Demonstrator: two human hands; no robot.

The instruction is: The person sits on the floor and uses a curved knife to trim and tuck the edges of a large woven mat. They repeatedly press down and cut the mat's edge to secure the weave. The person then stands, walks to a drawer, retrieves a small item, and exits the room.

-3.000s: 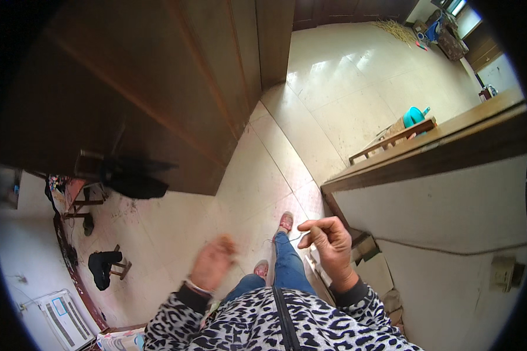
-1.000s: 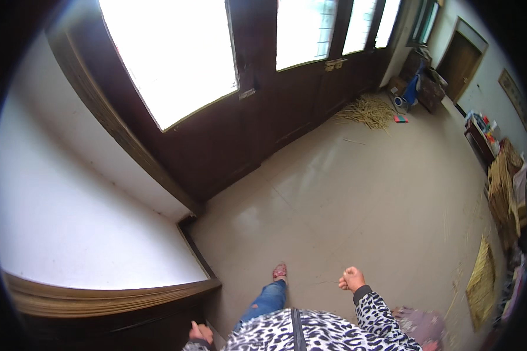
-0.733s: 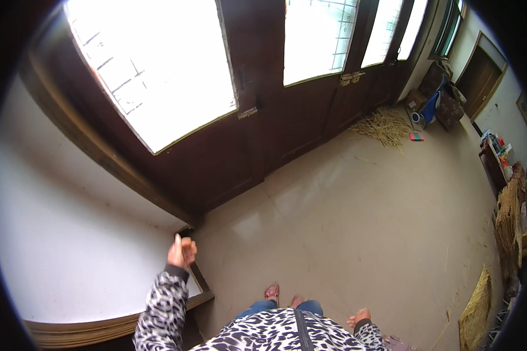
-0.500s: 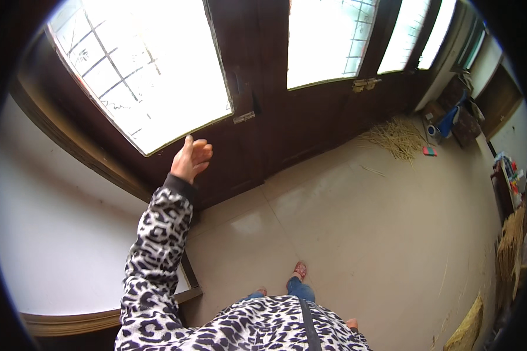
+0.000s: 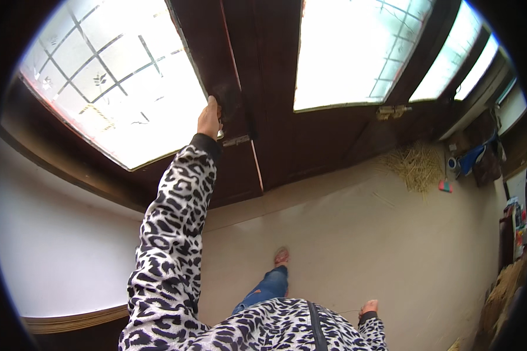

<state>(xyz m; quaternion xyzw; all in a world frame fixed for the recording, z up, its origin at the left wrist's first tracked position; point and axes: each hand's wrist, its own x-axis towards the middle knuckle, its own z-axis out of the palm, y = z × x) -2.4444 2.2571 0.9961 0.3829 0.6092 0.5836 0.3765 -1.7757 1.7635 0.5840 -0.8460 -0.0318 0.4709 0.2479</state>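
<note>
My left hand [image 5: 209,120] reaches forward, its fingers wrapped round the handle of a dark brown door [image 5: 228,169]. Most of the handle is hidden; a small silvery end [image 5: 220,134] shows below the fingers. A metal bolt [image 5: 236,141] sits on the door just beneath the hand. Down the door's right edge runs a thin bright gap [image 5: 256,167]. Low at my right side hangs my right hand [image 5: 369,307], away from everything; its fingers are too small to read.
Frosted panes [image 5: 357,52] fill the upper doors. Another bolt [image 5: 392,112] is on the door to the right. A straw heap [image 5: 418,167] lies by the far right wall, near a blue item [image 5: 471,161]. More dry stalks [image 5: 506,292] stand at the right edge, and a white wall [image 5: 58,240] is at left.
My left hand has moved forward and closed on the door handle. A bright gap has appeared along the door's edge. My foot has stepped forward, and my right hand shows more.
</note>
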